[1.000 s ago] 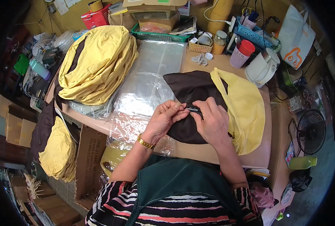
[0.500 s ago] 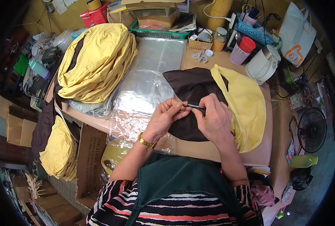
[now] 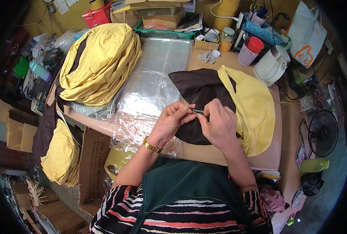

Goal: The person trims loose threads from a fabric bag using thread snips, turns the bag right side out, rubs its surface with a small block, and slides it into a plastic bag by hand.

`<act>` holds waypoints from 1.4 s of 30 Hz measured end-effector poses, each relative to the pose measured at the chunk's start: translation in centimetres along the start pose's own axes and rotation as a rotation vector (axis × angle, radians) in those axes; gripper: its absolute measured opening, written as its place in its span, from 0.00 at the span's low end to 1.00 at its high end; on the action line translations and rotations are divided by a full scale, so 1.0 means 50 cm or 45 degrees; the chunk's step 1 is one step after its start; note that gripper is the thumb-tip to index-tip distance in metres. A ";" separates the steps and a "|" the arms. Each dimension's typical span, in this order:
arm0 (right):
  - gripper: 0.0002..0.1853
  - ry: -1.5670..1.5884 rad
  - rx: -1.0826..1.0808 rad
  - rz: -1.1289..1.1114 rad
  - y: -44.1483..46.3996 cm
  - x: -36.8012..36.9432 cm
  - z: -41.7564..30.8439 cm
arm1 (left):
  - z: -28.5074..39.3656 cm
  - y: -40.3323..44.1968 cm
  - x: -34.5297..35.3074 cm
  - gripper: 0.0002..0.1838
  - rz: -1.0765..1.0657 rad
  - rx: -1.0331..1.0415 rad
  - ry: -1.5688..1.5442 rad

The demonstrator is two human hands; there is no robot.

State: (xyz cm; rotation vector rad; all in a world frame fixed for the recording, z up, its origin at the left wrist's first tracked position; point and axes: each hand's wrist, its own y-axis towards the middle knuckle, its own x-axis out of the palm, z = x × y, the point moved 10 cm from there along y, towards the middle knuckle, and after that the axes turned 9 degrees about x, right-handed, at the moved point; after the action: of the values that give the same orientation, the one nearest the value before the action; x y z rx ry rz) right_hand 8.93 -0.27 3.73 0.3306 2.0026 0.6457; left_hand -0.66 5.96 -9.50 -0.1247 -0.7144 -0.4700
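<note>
My left hand, with a gold watch at the wrist, is closed in a pinch on something small that I cannot make out. Close against it, my right hand grips a thin dark tool, its end reaching the left fingertips; most of it is hidden by the fingers. Both hands are over a dark brown cloth piece lying flat on the table. Joined or laid beside it at the right is a yellow cloth piece with a folded edge.
A tall pile of yellow cloth stands at the left on the table. Clear plastic sheets lie in the middle. Along the back are a green basket, a lilac cup and a white kettle. A black fan stands right.
My right hand has shifted slightly left and its fingers have turned, so less of the thin dark tool shows. The left hand stays nearly in place.
</note>
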 end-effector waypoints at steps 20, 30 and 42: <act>0.16 -0.186 0.775 -0.177 -0.048 0.185 0.483 | -0.044 0.014 -0.074 0.31 -0.009 0.013 1.700; 0.08 1.113 0.535 -0.651 -0.037 0.224 0.222 | 0.024 0.016 -0.011 0.10 -0.192 0.281 1.491; 0.10 0.956 0.513 -0.515 -0.015 0.161 0.195 | 0.093 0.005 0.005 0.18 -0.218 0.318 1.534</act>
State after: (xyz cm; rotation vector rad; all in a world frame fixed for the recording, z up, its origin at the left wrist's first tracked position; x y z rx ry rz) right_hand 13.45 5.93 -6.35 -0.1179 2.8170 0.0892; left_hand -3.15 7.35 -5.82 0.4383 0.4099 -0.5170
